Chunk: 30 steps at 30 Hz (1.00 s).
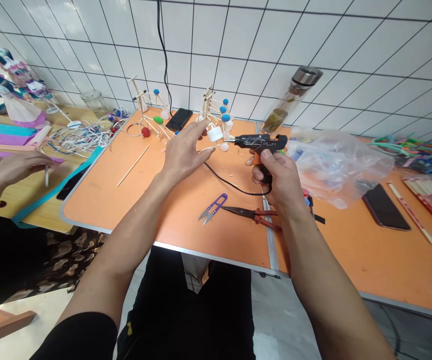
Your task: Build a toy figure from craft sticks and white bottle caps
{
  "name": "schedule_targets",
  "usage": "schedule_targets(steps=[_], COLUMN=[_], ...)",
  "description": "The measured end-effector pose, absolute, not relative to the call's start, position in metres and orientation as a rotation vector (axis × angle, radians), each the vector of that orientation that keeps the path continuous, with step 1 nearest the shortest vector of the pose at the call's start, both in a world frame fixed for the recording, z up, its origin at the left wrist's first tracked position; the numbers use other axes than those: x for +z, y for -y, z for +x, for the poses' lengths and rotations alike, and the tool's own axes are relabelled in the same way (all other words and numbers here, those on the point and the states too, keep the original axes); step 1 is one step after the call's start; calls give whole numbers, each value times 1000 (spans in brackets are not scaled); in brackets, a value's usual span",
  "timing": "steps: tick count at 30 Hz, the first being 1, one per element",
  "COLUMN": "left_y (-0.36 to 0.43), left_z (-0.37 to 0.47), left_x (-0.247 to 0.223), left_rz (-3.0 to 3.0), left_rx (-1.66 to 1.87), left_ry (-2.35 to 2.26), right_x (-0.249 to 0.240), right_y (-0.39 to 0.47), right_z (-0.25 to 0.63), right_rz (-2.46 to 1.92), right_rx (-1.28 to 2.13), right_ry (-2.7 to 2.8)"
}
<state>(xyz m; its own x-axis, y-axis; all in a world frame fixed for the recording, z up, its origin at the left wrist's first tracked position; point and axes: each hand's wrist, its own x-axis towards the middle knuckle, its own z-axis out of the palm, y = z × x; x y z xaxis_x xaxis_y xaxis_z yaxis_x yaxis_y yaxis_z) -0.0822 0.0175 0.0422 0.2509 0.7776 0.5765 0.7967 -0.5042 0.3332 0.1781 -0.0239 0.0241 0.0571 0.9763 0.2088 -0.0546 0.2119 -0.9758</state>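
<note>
My right hand [276, 170] is wrapped round the grip of a black hot glue gun [257, 142], its nozzle pointing left. Close to that nozzle is a small white cylinder [214, 133] on a model of thin wooden sticks [208, 104] with blue balls. My left hand [185, 150] grips this stick model at its lower left, thumb and fingers on either side; the exact contact is partly hidden. Behind it to the left stands a second stick model [141, 107] with red, green and blue balls. Purple thread snips [214, 206] and red-handled pliers [251, 213] lie in front.
A loose stick [133, 166] lies left. Behind are a phone [179, 120] and a tilted-looking glass bottle [291, 102]. A plastic bag [339, 162] and another phone [386, 207] are right. The gun's cord [234, 186] loops across the table. A co-worker's hand [16, 172] is left.
</note>
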Motion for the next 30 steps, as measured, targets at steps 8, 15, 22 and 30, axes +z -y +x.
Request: schedule_targets(steps=[8, 15, 22, 30], left_y=[-18, -15, -14, -14], left_z=[-80, -76, -72, -71], left_x=[39, 36, 34, 30], left_rz=[-2472, -2502, -2530, -2529], left_rx=[-1040, -961, -896, -864], left_ry=[1541, 1499, 1467, 1445], right_x=[29, 25, 23, 22], right_y=[31, 38, 41, 42], right_z=[178, 177, 176, 177], right_rz=[-977, -1041, -1075, -1097], right_rx=[776, 537, 383, 342], right_ry=[1322, 1436, 1507, 1504])
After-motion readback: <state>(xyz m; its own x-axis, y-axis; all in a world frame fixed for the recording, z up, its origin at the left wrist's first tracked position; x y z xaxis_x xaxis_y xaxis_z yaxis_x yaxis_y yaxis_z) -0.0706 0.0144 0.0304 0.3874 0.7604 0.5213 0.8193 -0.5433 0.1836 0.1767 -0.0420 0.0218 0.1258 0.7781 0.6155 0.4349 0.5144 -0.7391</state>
